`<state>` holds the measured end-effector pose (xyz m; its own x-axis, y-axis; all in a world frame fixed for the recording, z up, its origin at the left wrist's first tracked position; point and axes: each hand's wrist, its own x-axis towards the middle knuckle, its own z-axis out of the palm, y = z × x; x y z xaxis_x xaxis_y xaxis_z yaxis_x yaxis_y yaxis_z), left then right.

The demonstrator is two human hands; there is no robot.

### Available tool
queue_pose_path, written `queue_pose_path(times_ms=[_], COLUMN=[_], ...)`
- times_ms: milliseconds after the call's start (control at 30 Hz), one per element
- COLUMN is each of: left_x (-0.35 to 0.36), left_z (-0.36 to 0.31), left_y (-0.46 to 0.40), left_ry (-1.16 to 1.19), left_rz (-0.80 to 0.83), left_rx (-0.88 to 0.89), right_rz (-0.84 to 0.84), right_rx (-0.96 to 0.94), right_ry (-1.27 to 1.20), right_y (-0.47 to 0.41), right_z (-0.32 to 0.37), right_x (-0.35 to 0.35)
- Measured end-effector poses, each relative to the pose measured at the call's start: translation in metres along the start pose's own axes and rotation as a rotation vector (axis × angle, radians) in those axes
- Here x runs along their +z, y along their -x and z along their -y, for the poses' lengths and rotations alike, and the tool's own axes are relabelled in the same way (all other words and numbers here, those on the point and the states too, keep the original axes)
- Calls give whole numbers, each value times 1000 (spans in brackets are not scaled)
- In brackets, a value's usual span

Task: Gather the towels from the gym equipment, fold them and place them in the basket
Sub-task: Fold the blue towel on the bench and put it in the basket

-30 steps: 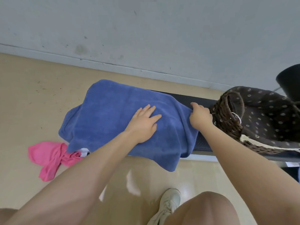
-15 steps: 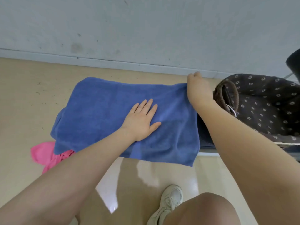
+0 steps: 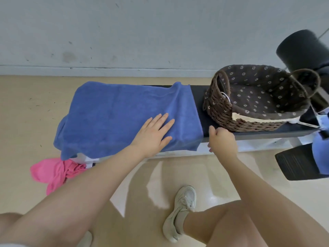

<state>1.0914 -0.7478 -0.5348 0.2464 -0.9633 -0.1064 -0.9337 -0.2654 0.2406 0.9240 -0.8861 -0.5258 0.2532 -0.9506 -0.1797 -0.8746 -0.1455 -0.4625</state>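
Fold blue towel (image 3: 124, 114) | left hand (image 3: 153, 134) flat, pins it | right hand (image 3: 222, 139) curled, empty, counter's (image 3: 199, 97) front edge | take towel's right edge, fold leftward.

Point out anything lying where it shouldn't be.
The pink towel lies crumpled on the floor by the bench's left end, below the blue towel, unfolded and outside the basket.

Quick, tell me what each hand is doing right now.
Left hand: open, fingers straight, pressing flat on the blue towel.
Right hand: fingers curled at the towel's near right corner; whether it grips the towel cannot be told.
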Motion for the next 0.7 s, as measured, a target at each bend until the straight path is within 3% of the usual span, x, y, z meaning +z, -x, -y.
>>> queue_pose_path(times_ms=[67, 200, 333, 467, 600, 700], left_x=[4, 10, 9, 9, 9, 6], left_z=[-4, -13, -21, -26, -28, -26], left_y=[6, 14, 16, 14, 16, 23], left_ry=[-7, -35, -32, -18, -14, 19], left_rz=[8, 52, 80, 106, 114, 100], left_rx=[-9, -33, -43, -45, -13, 3], right_rz=[142, 473, 387, 300, 453, 558], right_rx=[93, 156, 152, 238, 250, 102], right_ry=[-56, -516, -579, -424, -190, 288], right_y=[7, 28, 26, 21, 23, 32], right_z=[-10, -8, -4, -19, -27, -7], right_x=[6, 18, 26, 16, 11, 11])
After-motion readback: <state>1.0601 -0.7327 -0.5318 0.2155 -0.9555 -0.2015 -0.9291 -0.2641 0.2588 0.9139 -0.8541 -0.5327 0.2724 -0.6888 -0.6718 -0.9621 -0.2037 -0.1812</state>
